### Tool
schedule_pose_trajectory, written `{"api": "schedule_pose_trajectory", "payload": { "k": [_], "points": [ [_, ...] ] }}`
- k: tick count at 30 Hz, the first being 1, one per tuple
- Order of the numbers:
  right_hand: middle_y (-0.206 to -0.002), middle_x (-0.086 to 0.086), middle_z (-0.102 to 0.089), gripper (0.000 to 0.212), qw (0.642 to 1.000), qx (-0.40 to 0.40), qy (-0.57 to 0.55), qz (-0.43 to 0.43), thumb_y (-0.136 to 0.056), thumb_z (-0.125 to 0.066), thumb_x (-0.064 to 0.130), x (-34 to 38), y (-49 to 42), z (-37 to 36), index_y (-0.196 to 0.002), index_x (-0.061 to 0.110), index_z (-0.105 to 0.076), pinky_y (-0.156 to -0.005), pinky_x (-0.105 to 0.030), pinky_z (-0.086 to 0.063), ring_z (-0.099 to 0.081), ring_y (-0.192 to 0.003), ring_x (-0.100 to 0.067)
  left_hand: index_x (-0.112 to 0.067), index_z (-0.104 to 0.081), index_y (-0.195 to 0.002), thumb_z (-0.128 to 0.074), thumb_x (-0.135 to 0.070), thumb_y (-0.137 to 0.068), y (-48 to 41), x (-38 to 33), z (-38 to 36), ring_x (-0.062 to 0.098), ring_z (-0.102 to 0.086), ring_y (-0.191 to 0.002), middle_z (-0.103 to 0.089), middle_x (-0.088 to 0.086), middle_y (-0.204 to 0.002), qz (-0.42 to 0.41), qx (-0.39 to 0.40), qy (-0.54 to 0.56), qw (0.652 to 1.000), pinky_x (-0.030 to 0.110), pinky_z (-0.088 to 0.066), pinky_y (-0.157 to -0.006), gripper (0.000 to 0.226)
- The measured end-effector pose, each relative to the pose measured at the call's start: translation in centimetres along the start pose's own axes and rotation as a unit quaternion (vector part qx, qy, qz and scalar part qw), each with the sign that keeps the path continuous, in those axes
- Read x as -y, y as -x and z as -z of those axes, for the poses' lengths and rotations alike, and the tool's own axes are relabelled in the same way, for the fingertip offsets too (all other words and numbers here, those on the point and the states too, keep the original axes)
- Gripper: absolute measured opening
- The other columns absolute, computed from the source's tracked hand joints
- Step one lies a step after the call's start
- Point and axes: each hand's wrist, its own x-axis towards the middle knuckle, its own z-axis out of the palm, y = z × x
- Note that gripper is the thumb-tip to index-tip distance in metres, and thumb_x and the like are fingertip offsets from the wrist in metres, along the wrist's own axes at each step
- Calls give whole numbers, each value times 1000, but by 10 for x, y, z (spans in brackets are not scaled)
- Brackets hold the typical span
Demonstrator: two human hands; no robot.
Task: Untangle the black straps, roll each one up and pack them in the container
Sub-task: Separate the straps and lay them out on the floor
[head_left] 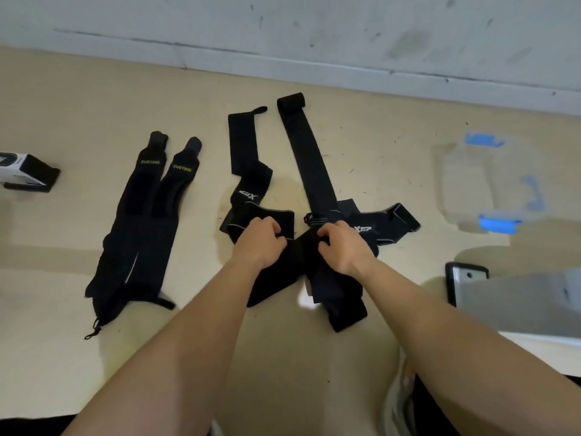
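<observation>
Barely under way, by the look of it: left hand (262, 239) and right hand (341, 247) both curled onto the tangled straps (301, 262), pinching black fabric at the middle of the knot. Nothing rolled for packing yet, save perhaps the far tip of the long strap (309, 158), running away from the grip toward the wall (314, 26) and curling over at its end. Left of the grip, well apart, two black wraps (141, 234) lying flat side by side, apparently freed but unrolled. Right of the grip, well apart, the clear container (490, 184) with blue clips, blurred, no black showing inside. Left to do, judging from this: freeing the central bundle, rolling every piece, packing all. Legible: "XUEYING" in yellow-green on each of the two wraps; "XTEP" in white, upside down, on the folded strap (250, 171) just beyond the left hand, and again just beside the right hand. Far left of the grip, a black-and-white box (25, 173), printing too cropped to read.
</observation>
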Motion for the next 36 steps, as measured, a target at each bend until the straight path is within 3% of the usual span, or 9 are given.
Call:
{"api": "schedule_pose_trajectory", "payload": {
  "k": [7,10,15,18,21,27,30,33,36],
  "points": [
    [-124,0,-59,31,997,-33,-46,45,-99,-52,19,6,-69,-9,-127,19,-66,-91,-31,-53,-62,-108,-21,-17,-56,-135,-60,-23,-97,-85,21,5,30,-53,-124,-56,9,-134,77,-87,2,993,48,-49,-100,38],
    [-122,0,-59,29,995,-22,-77,61,-100,-50,19,17,-100,-18,-123,19,-66,-92,-33,-53,-62,-105,-19,-12,-46,-142,-56,-20,-100,-124,38,9,34,-48,-128,-49,14,-139,130,-137,10,982,46,-44,-100,44],
    [-118,2,-62,27,991,-15,-111,69,-99,-50,16,28,-134,-37,-119,21,-68,-94,-34,-53,-61,-104,-17,-7,-34,-145,-73,-47,-90,-171,67,7,40,-49,-131,-43,17,-146,233,-99,37,967,53,-46,-105,78],
    [-116,2,-63,27,989,-1,-132,65,-99,-49,15,30,-141,-46,-118,21,-69,-94,-34,-53,-62,-102,-17,-8,-49,-133,-82,-49,-80,-183,77,6,37,-57,-121,-57,14,-133,250,-72,60,964,49,-50,-99,74],
    [-116,2,-65,27,986,11,-156,56,-99,-50,15,32,-140,-48,-118,22,-69,-95,-32,-53,-63,-101,-14,-13,-64,-114,-82,-39,-82,-179,77,8,31,-65,-103,-69,11,-115,202,-77,115,970,39,-53,-85,45],
    [-120,4,-60,28,981,-33,-185,51,-100,-51,13,40,-121,-11,-124,20,-63,-92,-26,-50,-60,-99,-10,-22,-58,-129,-65,-28,-98,-147,31,45,31,-65,-107,-71,5,-118,23,-179,28,983,44,-48,-98,32],
    [-129,1,-54,38,979,-85,-176,64,-100,-52,13,52,-108,24,-136,22,-54,-90,-26,-48,-57,-103,-11,-27,-58,-130,-58,-25,-103,-125,-3,76,26,-67,-102,-74,1,-110,-49,-196,-83,976,40,-37,-102,27],
    [-139,-2,-45,51,977,-110,-160,91,-98,-51,10,70,-94,65,-145,28,-46,-97,-35,-51,-56,-114,-18,-32,-60,-124,-53,-17,-103,-94,-38,111,21,-64,-95,-72,-5,-99,-119,-208,-201,950,37,-25,-96,27],
    [-140,-5,-40,64,974,-109,-149,130,-91,-51,0,93,-72,107,-146,32,-47,-107,-40,-46,-48,-125,-25,-35,-61,-110,-52,-8,-98,-57,-70,148,20,-60,-83,-69,-9,-85,-189,-232,-368,880,37,-24,-87,31]
  ]
}}
